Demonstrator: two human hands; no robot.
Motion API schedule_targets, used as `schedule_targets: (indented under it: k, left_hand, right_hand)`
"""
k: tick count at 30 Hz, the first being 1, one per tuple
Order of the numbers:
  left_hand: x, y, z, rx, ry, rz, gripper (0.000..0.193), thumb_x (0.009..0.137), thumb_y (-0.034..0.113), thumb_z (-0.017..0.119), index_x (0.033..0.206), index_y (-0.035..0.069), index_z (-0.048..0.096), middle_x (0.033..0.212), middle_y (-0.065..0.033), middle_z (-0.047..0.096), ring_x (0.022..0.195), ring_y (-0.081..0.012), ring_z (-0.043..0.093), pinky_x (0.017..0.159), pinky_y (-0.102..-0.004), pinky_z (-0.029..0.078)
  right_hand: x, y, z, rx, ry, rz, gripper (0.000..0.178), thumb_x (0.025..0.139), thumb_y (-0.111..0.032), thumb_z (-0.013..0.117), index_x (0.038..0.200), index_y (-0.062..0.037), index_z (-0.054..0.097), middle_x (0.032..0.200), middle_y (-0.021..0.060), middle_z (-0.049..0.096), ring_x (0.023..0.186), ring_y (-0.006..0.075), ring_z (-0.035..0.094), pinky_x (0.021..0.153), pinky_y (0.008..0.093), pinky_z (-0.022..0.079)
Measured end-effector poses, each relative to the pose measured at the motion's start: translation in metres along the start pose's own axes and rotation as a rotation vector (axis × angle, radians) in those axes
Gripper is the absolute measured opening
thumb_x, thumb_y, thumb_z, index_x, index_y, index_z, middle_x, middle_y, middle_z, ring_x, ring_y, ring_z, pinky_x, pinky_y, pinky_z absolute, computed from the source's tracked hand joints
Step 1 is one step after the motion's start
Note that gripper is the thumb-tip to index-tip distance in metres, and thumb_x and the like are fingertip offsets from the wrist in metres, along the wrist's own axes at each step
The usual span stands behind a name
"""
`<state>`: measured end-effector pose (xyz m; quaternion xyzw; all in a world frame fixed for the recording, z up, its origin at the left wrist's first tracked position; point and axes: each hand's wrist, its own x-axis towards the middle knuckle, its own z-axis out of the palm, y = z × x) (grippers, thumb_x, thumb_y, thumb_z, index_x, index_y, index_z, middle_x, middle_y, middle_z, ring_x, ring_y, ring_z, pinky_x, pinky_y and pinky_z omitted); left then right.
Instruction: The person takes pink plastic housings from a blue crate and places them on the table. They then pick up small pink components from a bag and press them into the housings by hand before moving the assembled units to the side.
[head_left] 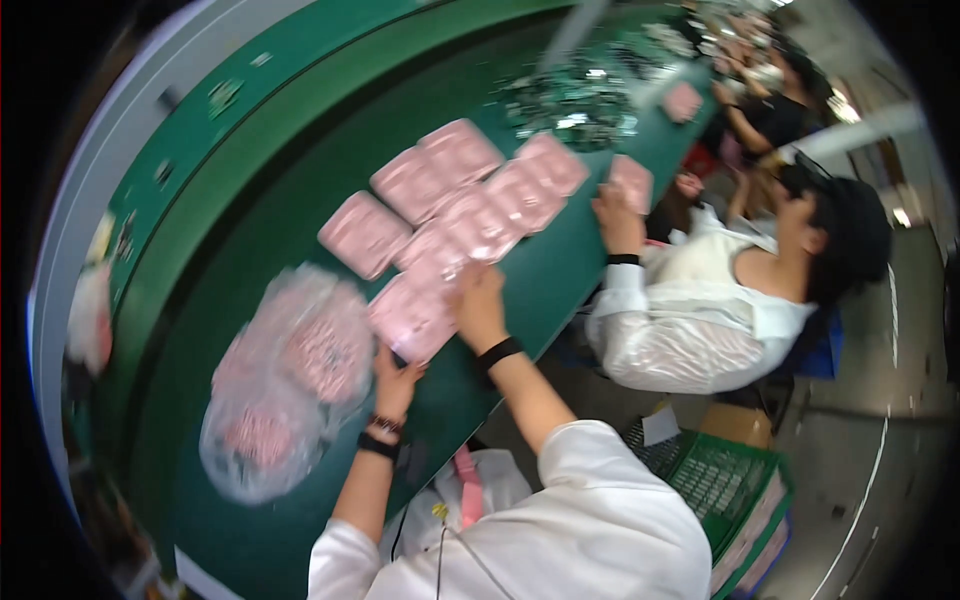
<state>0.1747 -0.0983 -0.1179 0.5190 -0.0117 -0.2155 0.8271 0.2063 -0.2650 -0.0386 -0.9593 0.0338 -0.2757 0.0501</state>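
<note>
Shallow pink plastic trays (365, 236) lie in a cluster on the green worktable, some overlapping. My left hand (393, 385) is closed on the near edge of the closest pink tray (412, 315); a small dark object shows by its fingertips, too blurred to name. My right hand (482, 308) reaches the right side of that same tray. Its fingers are smeared by motion, so their grip is unclear. Left of my hands sit clear plastic bags (265, 440) with pink contents.
A heap of dark green and silvery pieces (575, 105) lies farther along the worktable (250, 225). To my right a co-worker in white (690, 330) has a hand at another pink tray (631, 182). Green crates (715, 475) stand beside me, and more people work beyond.
</note>
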Motion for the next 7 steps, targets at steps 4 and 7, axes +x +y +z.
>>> schedule_targets:
  k: [4,7]
  left_hand:
    - [0.003,-0.011,-0.023,-0.047,0.005,0.078,0.072,0.082,-0.003,0.054,0.139,0.012,0.013,0.128,-0.0125,0.034,0.080,-0.0183,0.061,0.066,-0.0263,0.052]
    - [0.002,0.004,-0.012,0.003,0.050,0.088,0.074,0.083,0.000,0.054,0.141,0.014,0.009,0.136,-0.0130,0.024,0.083,-0.0190,0.060,0.070,-0.0268,0.051]
  right_hand:
    - [-0.029,-0.014,0.003,0.042,0.094,0.051,0.048,0.072,-0.012,0.062,0.114,0.0016,0.046,0.114,0.0242,0.040,0.105,0.0396,0.039,0.090,0.0451,0.035]
    - [-0.040,-0.016,-0.017,0.075,0.110,0.123,0.053,0.071,-0.016,0.065,0.117,-0.0008,0.045,0.118,0.0218,0.039,0.109,0.0376,0.038,0.092,0.0463,0.034]
